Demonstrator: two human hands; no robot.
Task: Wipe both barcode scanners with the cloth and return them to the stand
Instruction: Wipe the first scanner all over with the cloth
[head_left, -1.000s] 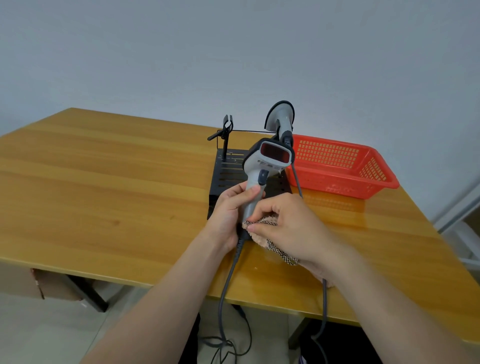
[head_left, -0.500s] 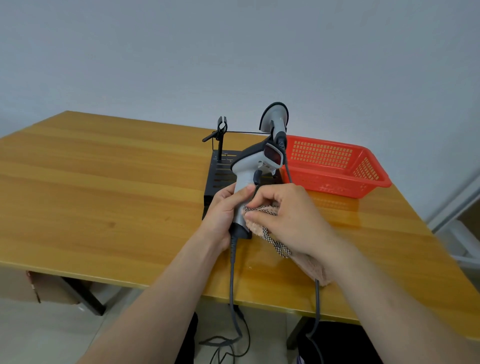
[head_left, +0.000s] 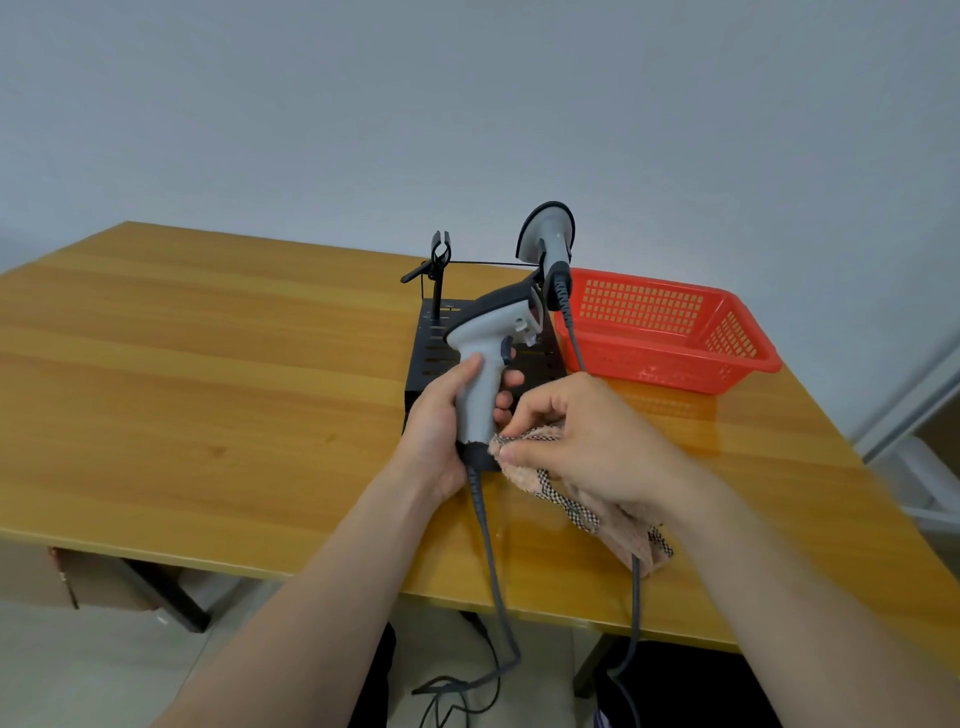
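Right hand (head_left: 587, 447) hides most of the cloth (head_left: 524, 470), seemingly touching the scanner (head_left: 485, 364).

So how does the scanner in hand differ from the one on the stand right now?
The held scanner is gripped by the left hand, handle down, cloth at its base; the stand scanner hangs untouched on its clip. The held scanner's head points right; the stand scanner's points away. Both are grey, black-trimmed and corded.
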